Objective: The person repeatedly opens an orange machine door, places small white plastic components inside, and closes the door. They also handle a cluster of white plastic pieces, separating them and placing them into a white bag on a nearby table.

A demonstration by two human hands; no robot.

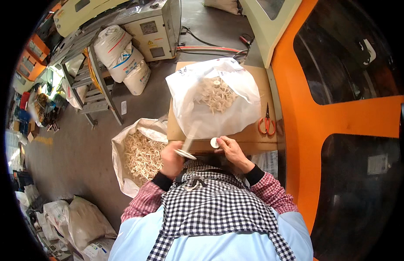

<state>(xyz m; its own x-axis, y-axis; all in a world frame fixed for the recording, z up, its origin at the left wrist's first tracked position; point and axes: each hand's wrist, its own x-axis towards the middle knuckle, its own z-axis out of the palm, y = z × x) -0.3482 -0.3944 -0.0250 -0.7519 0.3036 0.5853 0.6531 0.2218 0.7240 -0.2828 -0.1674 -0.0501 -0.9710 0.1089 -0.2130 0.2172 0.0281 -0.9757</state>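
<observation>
Plastic pieces: right hand (pixel 230 150) pinches small white disc (pixel 214 142) at frame centre; left hand (pixel 172 158) closed round blurred white sprue (pixel 186 148). Above, on cardboard box (pixel 249 139), open white bag (pixel 217 102) holds modest heap of separated parts. Centre left, sack (pixel 123 152) on floor well filled with stripped runners. Orange scissors (pixel 266 122) lie unused, right of bag. Judged mid-way; remaining stock not visible.

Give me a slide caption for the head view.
Left hand holds a white disc, right hand another, beside bag and scissors.
</observation>
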